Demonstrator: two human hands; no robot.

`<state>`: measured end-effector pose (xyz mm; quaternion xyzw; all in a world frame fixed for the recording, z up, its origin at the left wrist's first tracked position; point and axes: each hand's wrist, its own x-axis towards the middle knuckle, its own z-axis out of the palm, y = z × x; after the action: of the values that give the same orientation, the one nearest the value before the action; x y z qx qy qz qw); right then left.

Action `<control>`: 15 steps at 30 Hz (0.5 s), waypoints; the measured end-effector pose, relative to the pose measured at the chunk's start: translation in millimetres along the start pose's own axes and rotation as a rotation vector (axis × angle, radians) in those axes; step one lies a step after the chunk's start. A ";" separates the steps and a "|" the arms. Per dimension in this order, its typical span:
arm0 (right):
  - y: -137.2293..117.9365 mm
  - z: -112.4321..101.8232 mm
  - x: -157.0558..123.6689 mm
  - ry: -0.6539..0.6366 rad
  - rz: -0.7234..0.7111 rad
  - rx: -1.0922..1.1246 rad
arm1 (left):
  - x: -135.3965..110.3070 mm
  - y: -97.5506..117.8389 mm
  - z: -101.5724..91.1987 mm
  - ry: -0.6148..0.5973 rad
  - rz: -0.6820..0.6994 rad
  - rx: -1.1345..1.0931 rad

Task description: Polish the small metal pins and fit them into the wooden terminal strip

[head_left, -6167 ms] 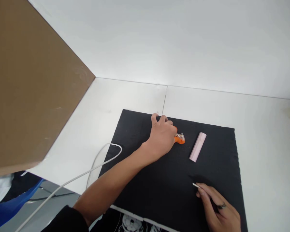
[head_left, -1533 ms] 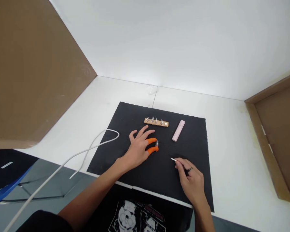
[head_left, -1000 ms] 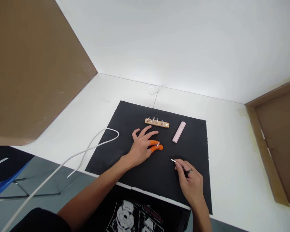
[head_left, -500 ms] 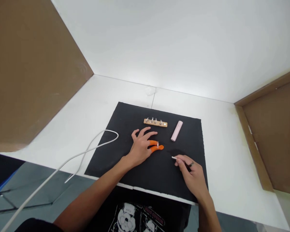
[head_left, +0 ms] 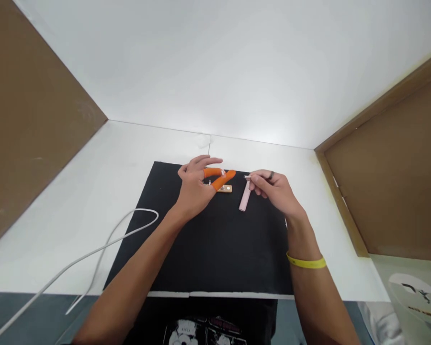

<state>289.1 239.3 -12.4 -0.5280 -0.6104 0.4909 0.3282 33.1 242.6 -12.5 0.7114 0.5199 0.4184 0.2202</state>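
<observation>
My left hand is raised over the far part of the black mat, with orange finger cots on its thumb and index finger. Those two fingers pinch a small, shiny clear piece, too tiny to name more exactly. Behind and below them lies a wooden strip bearing several small clear pieces, mostly covered by the hand. To the right, my right hand is closed on a thin, short white stick whose tip points left. Under that tip a pink bar rests on the mat, its upper end partly hidden.
A white cable loops over the table's left side onto the mat's edge. Brown panels stand left and right, and a white wall rises behind. The white table's front edge lies close to my body.
Both hands have moved up and away from my body, the left still pinching the clear piece, the right still holding the white stick. The view has shifted, and my left hand now covers most of the strip.
</observation>
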 end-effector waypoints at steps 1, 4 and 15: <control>-2.7 -0.4 8.6 0.002 -0.019 0.023 | 10.4 1.0 1.7 0.024 0.017 -0.013; -18.3 -1.8 28.4 0.027 -0.120 0.091 | 39.4 6.2 4.5 0.068 0.086 -0.062; -87.3 -10.3 51.1 0.212 -0.535 0.182 | 92.0 44.4 -14.5 0.179 0.264 -0.178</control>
<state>258.9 294.8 67.3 -0.3655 -0.6436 0.3816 0.5537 55.8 309.7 62.5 0.7111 0.4004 0.5498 0.1781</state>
